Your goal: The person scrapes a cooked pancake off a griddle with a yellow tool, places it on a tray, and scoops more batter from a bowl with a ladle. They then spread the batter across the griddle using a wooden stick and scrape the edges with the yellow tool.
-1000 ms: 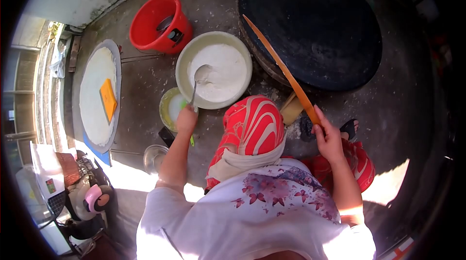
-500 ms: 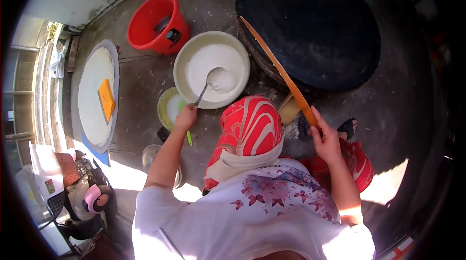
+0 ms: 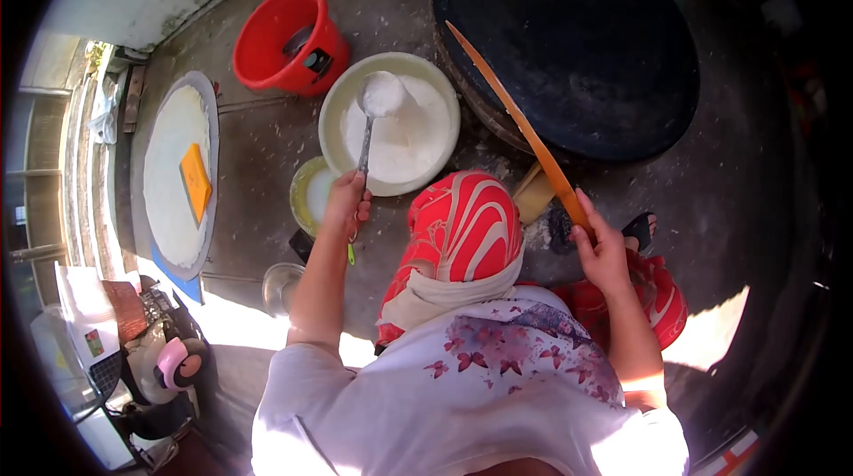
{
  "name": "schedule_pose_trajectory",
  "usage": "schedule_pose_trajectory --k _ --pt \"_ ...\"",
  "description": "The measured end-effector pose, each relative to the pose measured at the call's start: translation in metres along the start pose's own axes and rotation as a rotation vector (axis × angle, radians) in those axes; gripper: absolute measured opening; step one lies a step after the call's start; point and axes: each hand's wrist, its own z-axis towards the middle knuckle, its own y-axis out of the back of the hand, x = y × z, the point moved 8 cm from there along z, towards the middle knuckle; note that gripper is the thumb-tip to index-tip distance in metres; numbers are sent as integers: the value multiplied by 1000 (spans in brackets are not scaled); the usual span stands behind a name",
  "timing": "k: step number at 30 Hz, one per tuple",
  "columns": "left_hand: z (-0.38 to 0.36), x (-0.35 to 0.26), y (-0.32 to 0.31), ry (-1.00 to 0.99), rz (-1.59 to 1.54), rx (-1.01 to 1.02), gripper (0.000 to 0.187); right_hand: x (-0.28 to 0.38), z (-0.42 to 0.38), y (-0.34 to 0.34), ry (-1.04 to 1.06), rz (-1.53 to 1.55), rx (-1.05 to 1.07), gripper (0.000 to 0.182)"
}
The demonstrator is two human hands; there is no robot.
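Note:
My left hand [image 3: 346, 200] is closed around the handle of a metal ladle [image 3: 366, 145]. The ladle's bowl is full of white batter and hangs above a pale green basin [image 3: 329, 125], which holds more white batter. With fingers wrapped on its lower end, my right hand [image 3: 604, 254] grips a long, thin, orange-brown wooden spatula [image 3: 522, 128]. That spatula slants up and left, its tip over the near left edge of a large round black griddle [image 3: 577, 58]. Below the basin, a small green bowl [image 3: 297, 200] with whitish liquid is partly covered by my left hand.
A red bucket [image 3: 267, 67] stands behind the basin. On the left, a round board [image 3: 210, 103] carries a white sheet with a yellow scraper [image 3: 195, 184] on it. A metal lid or dish [image 3: 281, 285] lies by my left forearm. Items crowd the lower left.
My left hand has raised the ladle out of the batter, up and slightly left, and its bowl now holds a scoop. The spatula in my right hand has shifted only slightly.

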Motion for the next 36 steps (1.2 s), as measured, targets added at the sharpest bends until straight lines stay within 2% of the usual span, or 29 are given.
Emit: schedule_pose_trajectory --k 1,3,4,5,7,11,13,15,18,19,21,23,24,26,27,29,30,32,36 --pt "5 14 5 1 -3 -2 19 -1 1 0 2 9 -5 52" --pt "-5 -8 -1 -517 1405 -307 20 -1 2 1 13 11 -9 52" --pt "-11 -12 -6 -297 1411 -214 21 0 1 0 28 9 -8 52" --pt "-13 -25 -16 -307 1407 -215 21 2 3 1 42 8 -12 52" --pt "-21 -45 -21 -391 1226 -362 21 4 6 -1 49 -14 -28 51" --pt "15 -12 -21 -334 1284 -377 22 4 5 -4 28 -40 5 50" --pt "-4 -7 -20 -320 1381 -211 23 7 6 -1 68 -45 -19 50" --pt "-13 -15 6 -320 1338 -238 23 8 3 0 84 -43 -37 50" --pt "-15 -12 39 -214 1261 -409 27 1 2 -3 -2 -9 16 53" --pt "-7 -3 36 -215 1261 -410 27 -2 1 -3 -9 -5 19 53" --pt "34 40 25 -181 1256 -280 28 -4 2 -4 -13 -4 18 52" --pt "72 72 10 -113 1042 -177 27 5 4 2 74 -87 -57 48" --pt "75 66 2 -116 1041 -175 27 5 5 2 76 -89 -59 48" --pt "63 92 -20 413 148 88 26 -1 7 0 19 -55 -38 47" --pt "53 84 -21 410 148 88 26 -2 6 -1 21 -55 -40 47" --pt "19 74 -42 590 -424 220 26 -4 7 -1 63 41 -65 40" --pt "10 69 -40 584 -423 223 26 -6 7 0 69 41 -69 40" --pt "-15 55 -44 570 -659 415 28 -15 6 -1 7 87 -27 30" --pt "-61 26 -26 466 -676 405 28 -18 3 1 -79 187 -20 24"
